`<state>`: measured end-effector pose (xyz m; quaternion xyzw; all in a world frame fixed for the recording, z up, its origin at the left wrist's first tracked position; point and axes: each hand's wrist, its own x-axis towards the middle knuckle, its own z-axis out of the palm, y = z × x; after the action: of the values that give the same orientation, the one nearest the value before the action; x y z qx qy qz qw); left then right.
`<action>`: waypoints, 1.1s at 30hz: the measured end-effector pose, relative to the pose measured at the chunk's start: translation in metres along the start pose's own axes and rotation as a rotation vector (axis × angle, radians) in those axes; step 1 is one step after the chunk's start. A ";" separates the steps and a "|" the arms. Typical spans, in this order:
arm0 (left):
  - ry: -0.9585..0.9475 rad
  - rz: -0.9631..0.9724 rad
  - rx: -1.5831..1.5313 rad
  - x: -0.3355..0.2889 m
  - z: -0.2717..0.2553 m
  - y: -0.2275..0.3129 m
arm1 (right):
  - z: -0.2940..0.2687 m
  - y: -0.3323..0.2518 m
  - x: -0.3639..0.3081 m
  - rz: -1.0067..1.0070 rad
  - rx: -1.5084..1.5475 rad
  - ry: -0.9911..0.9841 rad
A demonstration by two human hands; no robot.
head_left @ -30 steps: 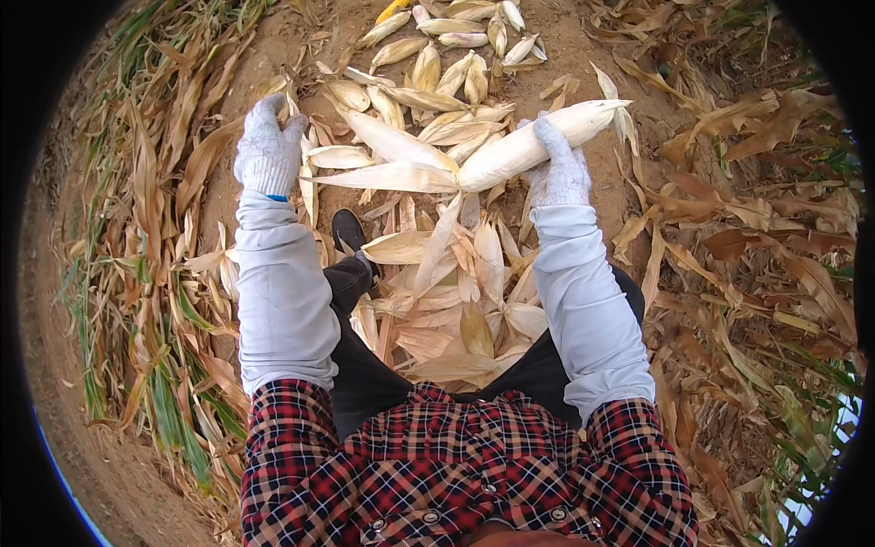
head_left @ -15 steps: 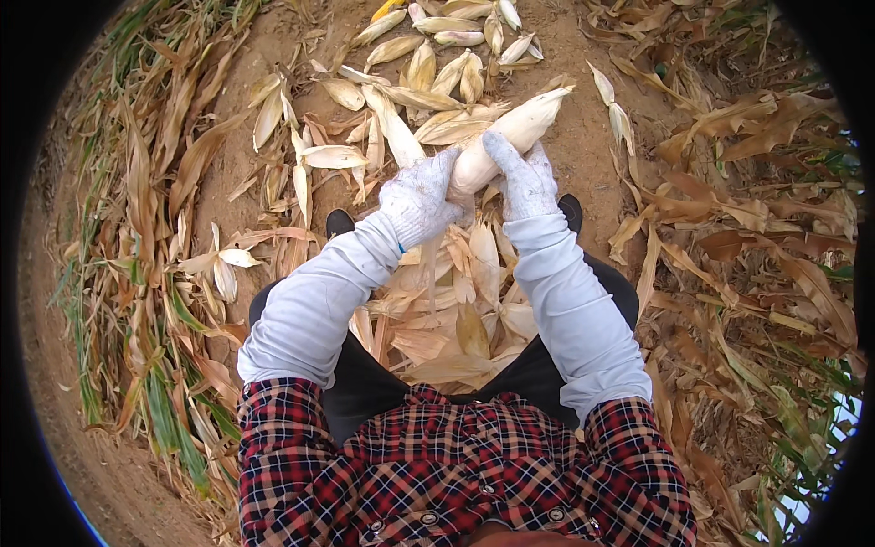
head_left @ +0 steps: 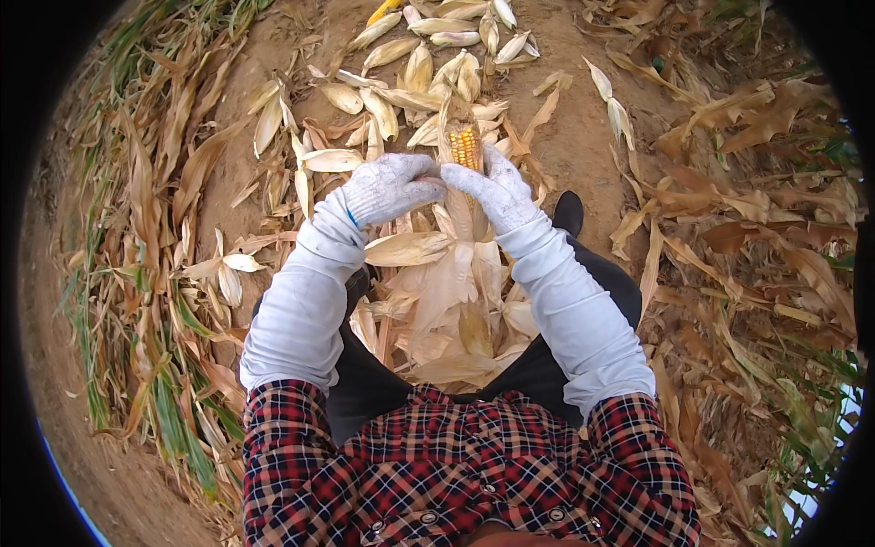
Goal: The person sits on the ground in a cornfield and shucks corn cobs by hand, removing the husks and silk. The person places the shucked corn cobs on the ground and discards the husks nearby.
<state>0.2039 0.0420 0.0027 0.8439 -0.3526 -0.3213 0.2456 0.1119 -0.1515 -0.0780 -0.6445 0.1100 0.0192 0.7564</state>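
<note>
An ear of corn (head_left: 464, 139) stands tip away from me, its yellow kernels bared along part of the side facing me. Dry husk and silk still wrap the tip and edges. My right hand (head_left: 499, 190), in a white knit glove, is closed round the ear's lower part, thumb across its front. Gloved too, my left hand (head_left: 394, 187) is at the ear's left side, fingers and thumb pinched together; what lies between them is hidden. Pale husk leaves (head_left: 453, 283) hang and lie below the hands, between my legs.
Several unpeeled ears (head_left: 418, 68) lie in a heap on bare soil ahead, with a yellow peeled ear (head_left: 384, 11) at its far edge. Husk scraps (head_left: 226, 269) are scattered to the left. Dry stalks and leaves (head_left: 146, 182) line the left side, more stalks (head_left: 747, 210) the right.
The ear has gone from tilted right to nearly upright, and its kernels now show through parted husk. My left hand has moved left off the ear's base. A large husk leaf now lies below.
</note>
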 end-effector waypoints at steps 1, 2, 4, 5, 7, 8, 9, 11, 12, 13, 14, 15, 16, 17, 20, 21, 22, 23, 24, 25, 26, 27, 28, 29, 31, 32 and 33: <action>0.194 0.051 -0.114 0.003 0.001 -0.015 | 0.004 -0.006 -0.001 0.003 -0.030 -0.007; 0.308 -0.002 -0.360 0.005 0.001 -0.028 | 0.007 -0.004 0.000 0.013 -0.080 -0.001; 0.426 -0.042 -0.745 0.009 -0.003 -0.025 | 0.011 -0.006 0.000 0.039 -0.188 0.030; 0.443 -0.029 -0.861 0.008 -0.003 -0.022 | 0.012 -0.007 -0.004 0.057 -0.207 0.049; 0.476 -0.025 -0.717 0.008 -0.001 -0.016 | 0.016 -0.014 -0.007 0.070 -0.165 0.015; 0.491 -0.023 -0.644 0.009 0.001 -0.014 | 0.017 -0.017 -0.008 0.077 -0.144 -0.002; 0.547 -0.057 -0.579 0.011 0.005 -0.008 | 0.018 -0.021 -0.010 0.082 -0.201 0.025; 0.530 -0.070 -0.518 0.010 0.004 -0.007 | 0.020 -0.029 -0.014 0.094 -0.315 0.078; 0.526 -0.077 -0.485 0.008 0.003 -0.007 | 0.021 -0.032 -0.014 0.092 -0.314 0.064; 0.553 -0.078 -0.467 0.007 0.004 -0.008 | 0.022 -0.035 -0.014 0.090 -0.312 0.050; 0.581 -0.079 -0.449 0.007 0.005 -0.009 | 0.023 -0.037 -0.014 0.088 -0.311 0.036; 0.601 -0.072 -0.435 0.010 0.009 -0.008 | 0.019 -0.027 -0.011 0.070 -0.269 0.044; 0.603 -0.047 -0.519 0.011 0.010 -0.008 | 0.017 -0.012 -0.006 0.052 -0.226 0.047; 0.603 -0.021 -0.604 0.011 0.012 -0.007 | 0.013 0.002 -0.003 0.033 -0.183 0.052; 0.550 -0.072 -1.026 0.013 0.017 -0.012 | 0.015 0.007 -0.001 0.008 0.012 0.006; 0.515 -0.108 -1.196 0.014 0.019 -0.015 | 0.018 -0.001 -0.004 0.021 0.109 -0.015; 0.510 -0.097 -1.341 0.015 0.023 -0.017 | 0.024 -0.018 -0.011 0.034 0.207 -0.037; 0.503 -0.084 -1.486 0.016 0.028 -0.018 | 0.027 -0.027 -0.015 0.047 0.304 -0.059; 0.486 -0.069 -1.632 0.018 0.030 -0.016 | 0.025 -0.025 -0.014 0.052 0.336 -0.051; 0.487 -0.076 -1.631 0.018 0.031 -0.016 | 0.023 -0.022 -0.013 0.056 0.368 -0.043; 0.489 -0.082 -1.630 0.018 0.030 -0.016 | 0.021 -0.020 -0.013 0.061 0.400 -0.035; 0.500 -0.090 -1.628 0.015 0.029 -0.017 | 0.021 -0.023 -0.012 0.032 0.411 -0.015; 0.533 -0.083 -1.611 0.016 0.029 -0.022 | 0.022 -0.028 -0.012 0.004 0.421 0.005; 0.567 -0.076 -1.594 0.019 0.030 -0.030 | 0.022 -0.030 -0.012 -0.025 0.432 0.025; 0.612 -0.084 -1.573 0.018 0.025 -0.018 | 0.016 -0.030 -0.010 -0.039 0.485 0.087; 0.621 -0.078 -1.540 0.018 0.025 -0.023 | 0.014 -0.029 -0.008 -0.046 0.512 0.118; 0.627 -0.072 -1.507 0.015 0.022 -0.026 | 0.011 -0.027 -0.006 -0.069 0.535 0.164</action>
<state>0.2075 0.0429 -0.0343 0.5137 0.0705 -0.2287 0.8239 0.1125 -0.1447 -0.0488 -0.4248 0.1499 -0.0883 0.8884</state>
